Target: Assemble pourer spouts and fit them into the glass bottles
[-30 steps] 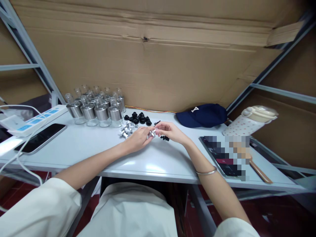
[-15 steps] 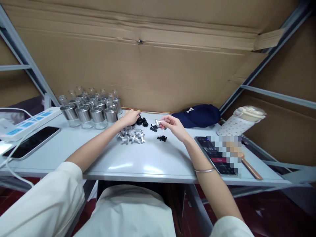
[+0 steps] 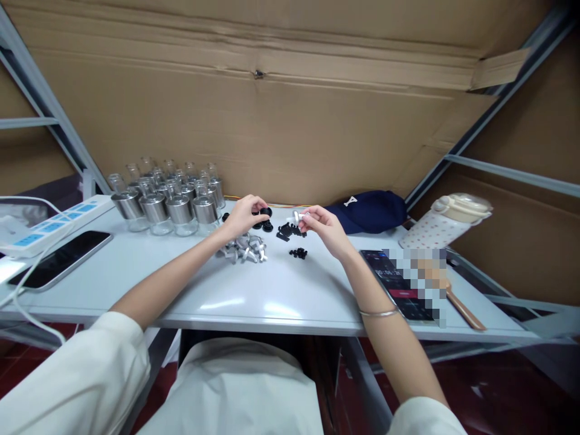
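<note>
White table (image 3: pixel 281 296), small silver fitting (image 3: pixel 296 216)

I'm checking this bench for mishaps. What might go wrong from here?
The left hand reaches among small black caps close to the packed glass bottles; a stray elbow might topple them. The tiny silver part pinched in the right hand may slip and roll off the table.

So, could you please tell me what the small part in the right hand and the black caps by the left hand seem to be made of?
Small part: probably bright metal, going by its silvery shine. Black caps: likely plastic or rubber, being dull and dark.
</note>
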A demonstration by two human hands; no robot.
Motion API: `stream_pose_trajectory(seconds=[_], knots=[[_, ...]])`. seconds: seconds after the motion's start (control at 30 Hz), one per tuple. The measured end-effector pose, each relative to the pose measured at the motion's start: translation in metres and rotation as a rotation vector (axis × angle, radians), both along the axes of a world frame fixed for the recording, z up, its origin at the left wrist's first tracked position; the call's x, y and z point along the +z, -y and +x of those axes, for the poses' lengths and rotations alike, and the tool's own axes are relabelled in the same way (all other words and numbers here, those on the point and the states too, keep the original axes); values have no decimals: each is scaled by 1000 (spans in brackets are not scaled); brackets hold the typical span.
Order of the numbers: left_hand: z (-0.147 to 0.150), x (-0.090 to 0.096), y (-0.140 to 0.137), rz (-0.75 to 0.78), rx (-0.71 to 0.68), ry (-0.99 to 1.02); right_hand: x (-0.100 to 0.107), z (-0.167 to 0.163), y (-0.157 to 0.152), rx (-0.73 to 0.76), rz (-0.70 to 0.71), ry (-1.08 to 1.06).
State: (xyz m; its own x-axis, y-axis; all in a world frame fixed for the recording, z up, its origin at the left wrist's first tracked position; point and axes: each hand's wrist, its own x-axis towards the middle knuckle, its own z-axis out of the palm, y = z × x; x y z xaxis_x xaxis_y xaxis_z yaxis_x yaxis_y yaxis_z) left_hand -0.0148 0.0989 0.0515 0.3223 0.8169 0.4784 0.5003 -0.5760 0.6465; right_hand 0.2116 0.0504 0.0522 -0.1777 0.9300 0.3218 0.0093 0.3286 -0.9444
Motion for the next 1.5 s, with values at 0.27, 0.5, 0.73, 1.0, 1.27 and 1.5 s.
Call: stream_pose_trajectory(seconds=[0.27,0.5,0.73,1.0,1.27,1.5], knots=[[-1,-12,64,-234,-128,403,0,-4,7,148,-54,1],[1,-19,63,-360,-147,530,-4,-7,10,227,-69,57],[6,-25,65,-302,-169,577,-2,-7,12,220,-60,66],[4,-21,70,-156,-181,532,3,-18,21,244,-112,136],[5,-27,72,-274,-228,546,-1,-17,20,284,-106,107],[8,-25,81,-152,-178,604,4,-24,25,361,-109,88]])
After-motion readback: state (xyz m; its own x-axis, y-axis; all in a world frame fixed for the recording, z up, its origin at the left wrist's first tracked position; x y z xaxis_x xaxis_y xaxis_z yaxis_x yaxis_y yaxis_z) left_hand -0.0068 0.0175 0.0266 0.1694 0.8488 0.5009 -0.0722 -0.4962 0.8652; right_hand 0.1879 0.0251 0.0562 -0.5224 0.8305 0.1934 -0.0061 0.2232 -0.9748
